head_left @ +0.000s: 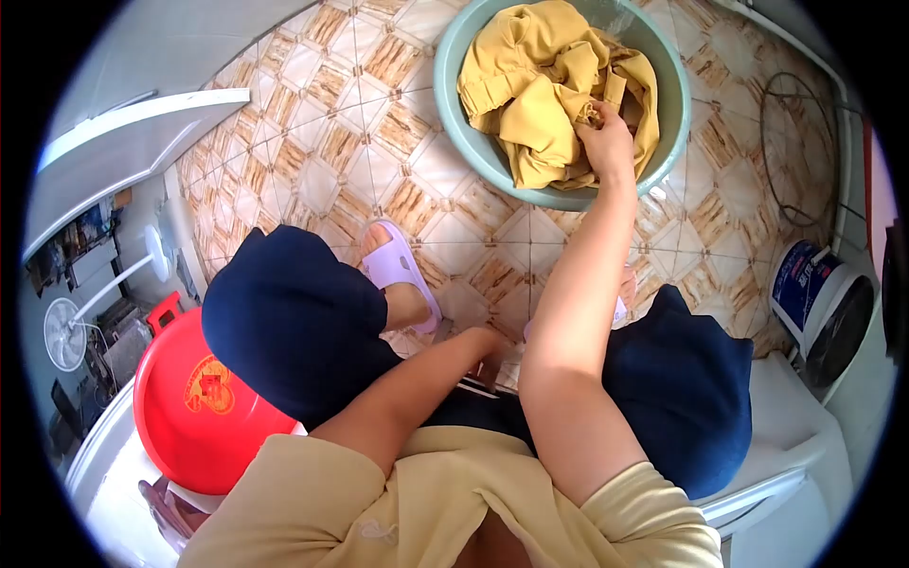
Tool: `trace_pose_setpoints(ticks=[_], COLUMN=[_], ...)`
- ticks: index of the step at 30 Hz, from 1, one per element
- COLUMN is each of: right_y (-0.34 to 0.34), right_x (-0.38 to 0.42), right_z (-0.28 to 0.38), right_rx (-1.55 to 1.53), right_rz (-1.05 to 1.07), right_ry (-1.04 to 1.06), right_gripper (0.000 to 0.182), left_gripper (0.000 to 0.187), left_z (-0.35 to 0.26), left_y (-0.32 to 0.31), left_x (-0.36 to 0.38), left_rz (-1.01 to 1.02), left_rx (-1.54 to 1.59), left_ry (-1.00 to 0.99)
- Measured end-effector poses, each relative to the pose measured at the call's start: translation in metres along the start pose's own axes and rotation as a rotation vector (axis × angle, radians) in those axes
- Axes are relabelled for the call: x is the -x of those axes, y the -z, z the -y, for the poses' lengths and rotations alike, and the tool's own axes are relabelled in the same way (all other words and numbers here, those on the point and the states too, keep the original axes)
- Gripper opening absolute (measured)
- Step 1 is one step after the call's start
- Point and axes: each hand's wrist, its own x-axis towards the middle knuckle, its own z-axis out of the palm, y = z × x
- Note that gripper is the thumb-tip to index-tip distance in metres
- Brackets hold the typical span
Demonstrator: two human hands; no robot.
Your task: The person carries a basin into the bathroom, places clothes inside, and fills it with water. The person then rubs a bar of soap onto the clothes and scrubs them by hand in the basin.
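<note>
A bundle of yellow cloth (540, 123) with a gathered band lies in a round green basin (456, 133) on the tiled floor. Reaching into the basin, my right hand (607, 144) pinches a fold of the cloth near its right side. My left hand (490, 352) hangs low between my knees, away from the basin; its fingers are in shade and too unclear to tell whether they hold anything.
A red plastic basin (180, 417) stands at the lower left. A white and blue bucket (805, 289) is at the right, below a looped hose (769, 151). White fans (64, 333) and a white door edge (142, 114) are on the left.
</note>
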Motion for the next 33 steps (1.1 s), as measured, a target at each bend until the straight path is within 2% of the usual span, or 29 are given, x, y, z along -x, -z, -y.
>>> trace_pose_setpoints(ticks=[2,5,6,9,10,13,15,17,18,19,21,22,23,24,25,26,27,28,29,30,31,32,33], right_y=[-0.001,-0.003,-0.003,-0.003,-0.004,-0.009,-0.013,-0.016,-0.014,-0.013,-0.009,-0.008,-0.006,-0.002,0.002,0.003,0.012,0.014,0.016,0.025,0.035,0.047,0.059], right_x=[0.002,0.004,0.004,0.003,0.004,0.007,0.010,0.016,0.017,0.021,0.029,0.033,0.035,0.044,0.054,0.061,0.075,0.078,0.081,0.089,0.098,0.107,0.117], right_z=[0.000,0.000,0.001,0.003,0.004,0.006,0.009,0.016,0.021,0.023,0.026,0.026,0.025,0.030,0.034,0.037,0.048,0.046,0.045,0.051,0.056,0.063,0.071], right_rx=[0.013,0.024,0.026,0.034,0.042,0.066,0.084,0.099,0.108,0.130,0.156,0.204,0.193,0.150,0.114,0.087,0.042,-0.050,-0.138,-0.131,-0.114,-0.258,-0.400], right_rz=[-0.002,-0.008,-0.013,-0.026,-0.030,-0.048,-0.068,-0.090,-0.110,-0.129,-0.181,-0.247,-0.263,-0.267,-0.267,-0.308,-0.282,-0.262,-0.241,-0.252,-0.259,-0.192,-0.121], right_ry=[-0.003,-0.008,-0.012,-0.023,-0.029,-0.037,-0.035,-0.042,-0.052,-0.064,-0.034,0.088,0.101,0.135,0.164,0.184,0.162,0.217,0.276,0.295,0.313,0.306,0.299], right_gripper=[0.037,0.037,0.036,0.036,0.035,0.035,0.034,0.034,0.034,0.033,0.033,0.034,0.034,0.034,0.035,0.037,0.037,0.038,0.039,0.041,0.041,0.040,0.039], left_gripper=[0.035,0.038,0.034,0.034,0.033,0.041,0.048,0.048,0.037,0.035,0.032,0.031,0.030,0.029,0.028,0.028,0.029,0.029,0.031,0.030,0.032,0.033,0.038], left_z=[0.033,0.040,0.048,0.036,0.042,0.067,0.058,0.062,0.065,0.069,0.082,0.088,0.098,0.113,0.128,0.141,0.155,0.167,0.189,0.184,0.180,0.177,0.197], left_y=[0.016,0.025,0.031,0.022,0.028,0.037,0.019,0.013,0.015,0.014,0.004,-0.012,-0.033,-0.046,-0.049,-0.045,-0.035,-0.021,0.004,-0.003,-0.009,-0.026,0.004], left_x=[0.014,0.022,0.023,0.019,0.021,0.025,0.026,0.021,0.021,0.037,0.088,0.133,0.170,0.195,0.194,0.182,0.166,0.147,0.130,0.110,0.095,0.076,0.079], left_rz=[-0.019,-0.004,0.016,-0.014,0.000,-0.082,-0.132,-0.152,-0.166,-0.129,0.089,0.303,0.643,0.984,1.249,1.379,1.414,1.330,1.026,0.688,0.310,0.181,0.139], left_rx=[-0.130,-0.274,-0.239,-0.355,-0.256,-0.280,-0.361,-0.432,-0.378,-0.294,-0.060,0.133,0.418,0.689,0.928,1.136,1.376,1.627,1.886,2.008,1.997,1.788,1.725], left_ry=[-0.252,-0.264,-0.334,-0.303,-0.283,-0.419,-0.418,-0.483,-0.540,-0.618,-0.870,-0.992,-1.038,-0.972,-0.821,-0.644,-0.431,-0.224,-0.109,0.106,0.372,0.519,0.610])
